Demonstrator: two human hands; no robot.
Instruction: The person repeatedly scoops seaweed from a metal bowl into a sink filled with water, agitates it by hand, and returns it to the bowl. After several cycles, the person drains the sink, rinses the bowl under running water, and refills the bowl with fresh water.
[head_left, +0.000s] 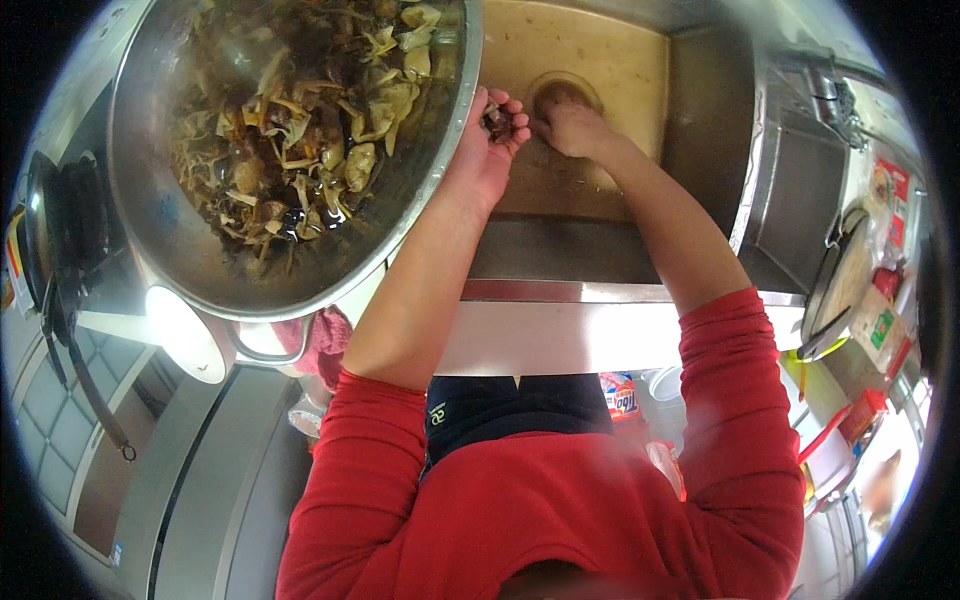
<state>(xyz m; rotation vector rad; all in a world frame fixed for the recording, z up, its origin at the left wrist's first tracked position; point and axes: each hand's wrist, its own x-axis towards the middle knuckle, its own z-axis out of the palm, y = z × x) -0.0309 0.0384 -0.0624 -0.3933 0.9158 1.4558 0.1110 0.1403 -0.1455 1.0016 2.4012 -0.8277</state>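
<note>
Wet dark food scraps (496, 122) lie in my left hand (489, 150), palm up with the fingers curled round them, beside the rim of a big metal pot. My right hand (574, 129) reaches down to the drain (568, 81) of a stainless steel sink (626, 45), its fingertips hidden in the dark opening; whether they hold anything cannot be seen. Shallow brownish water seems to cover the sink's bottom. The metal pot (469, 82) at upper left holds liquid with cooked scraps (300, 135), pale leafy pieces among them.
A faucet (829, 94) stands at the right, over a second basin (795, 172). Further right are a round board (844, 270), a knife (823, 334) and food packages. Black pans (71, 202) sit at far left. A white bowl (187, 337) and a dark red cloth (326, 341) are below the pot.
</note>
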